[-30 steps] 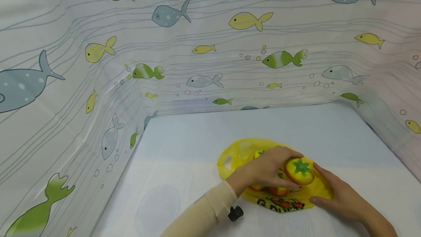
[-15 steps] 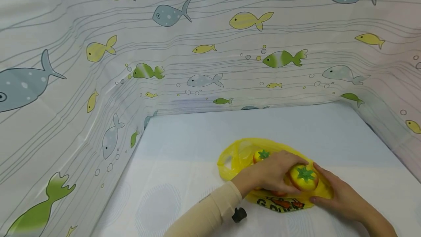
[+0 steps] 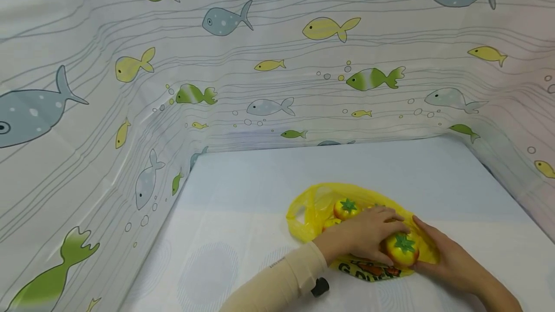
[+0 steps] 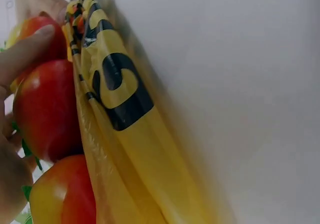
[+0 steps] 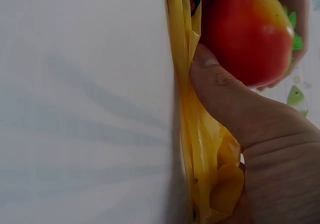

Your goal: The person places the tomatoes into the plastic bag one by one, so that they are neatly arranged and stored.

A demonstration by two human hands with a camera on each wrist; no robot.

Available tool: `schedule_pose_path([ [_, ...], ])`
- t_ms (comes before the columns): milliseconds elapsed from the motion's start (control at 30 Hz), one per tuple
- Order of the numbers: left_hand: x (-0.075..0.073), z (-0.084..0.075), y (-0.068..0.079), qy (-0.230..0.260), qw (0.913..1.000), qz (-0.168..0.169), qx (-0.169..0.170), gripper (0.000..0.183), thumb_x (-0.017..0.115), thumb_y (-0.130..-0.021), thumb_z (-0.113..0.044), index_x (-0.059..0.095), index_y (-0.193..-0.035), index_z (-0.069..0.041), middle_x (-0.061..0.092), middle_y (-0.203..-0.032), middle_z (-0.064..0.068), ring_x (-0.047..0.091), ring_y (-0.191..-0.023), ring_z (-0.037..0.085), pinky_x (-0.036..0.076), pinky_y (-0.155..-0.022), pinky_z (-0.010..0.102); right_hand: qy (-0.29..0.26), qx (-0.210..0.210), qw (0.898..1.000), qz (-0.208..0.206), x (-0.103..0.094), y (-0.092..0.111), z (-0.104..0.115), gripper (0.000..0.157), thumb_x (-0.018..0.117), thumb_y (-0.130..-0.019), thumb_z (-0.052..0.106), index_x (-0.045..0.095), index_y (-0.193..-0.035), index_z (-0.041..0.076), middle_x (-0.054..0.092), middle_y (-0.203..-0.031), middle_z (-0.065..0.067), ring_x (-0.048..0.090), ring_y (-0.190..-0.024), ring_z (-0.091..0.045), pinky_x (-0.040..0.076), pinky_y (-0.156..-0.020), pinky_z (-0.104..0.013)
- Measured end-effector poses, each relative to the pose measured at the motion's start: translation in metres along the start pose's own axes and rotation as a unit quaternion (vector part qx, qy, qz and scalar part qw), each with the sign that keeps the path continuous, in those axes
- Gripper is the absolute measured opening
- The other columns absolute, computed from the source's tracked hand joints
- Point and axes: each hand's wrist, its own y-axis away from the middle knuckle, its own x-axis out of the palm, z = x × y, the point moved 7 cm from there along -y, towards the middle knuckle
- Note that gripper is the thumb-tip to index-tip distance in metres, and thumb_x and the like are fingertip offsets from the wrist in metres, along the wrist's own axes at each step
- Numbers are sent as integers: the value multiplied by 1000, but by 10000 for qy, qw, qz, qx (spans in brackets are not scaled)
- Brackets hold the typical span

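My left hand (image 3: 368,234), in a beige sleeve, grips a yellow-and-red toy tomato (image 3: 403,253) with a green star-shaped top. This tomato is over the right part of a yellow plastic bag (image 3: 303,231) with black lettering, lying on the table. My right hand (image 3: 455,260) pinches the bag's right end, its thumb (image 5: 220,86) against the plastic right below the red side of the tomato in the right wrist view. Another toy tomato (image 3: 346,209) sits left of my left hand on the bag. In the left wrist view, more tomatoes (image 4: 47,111) line the bag's edge; my hand partly hides them.
The white table cover (image 3: 243,182) has pale blue circles. A fish-printed curtain (image 3: 277,81) rises behind it and along both sides. A small black piece (image 3: 320,287) shows under the left sleeve.
My left hand has brought the held tomato nearer to me and slightly right, towards my right hand. More of the tomatoes at the left now shows. My right hand stays nearly still.
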Motion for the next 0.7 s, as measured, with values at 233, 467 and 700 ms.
schedule_pose_path([
  [233,4,-3,1,-464,9987,127,-168,85,68,-84,-73,34,-156,-45,37,-149,-20,27,-143,4,24,-121,29,-35,43,10000,20,1,1,0,109,91,-76,38,31,-161,7,47,-148,-33,51,-126,-57,44,-92,-76],
  [467,8,1,1,-414,9984,145,-365,82,69,-83,-73,35,-153,-46,37,-149,-25,21,-147,6,23,-123,35,-39,256,9994,223,4,1,-1,113,90,-75,43,28,-162,6,43,-150,-35,49,-126,-59,44,-93,-76],
  [700,9,3,1,-582,9970,88,-494,76,70,-84,-70,38,-148,-46,39,-148,-27,19,-149,7,23,-123,36,-50,270,9993,246,4,1,0,112,89,-77,45,27,-162,6,42,-150,-36,48,-127,-60,44,-93,-76],
])
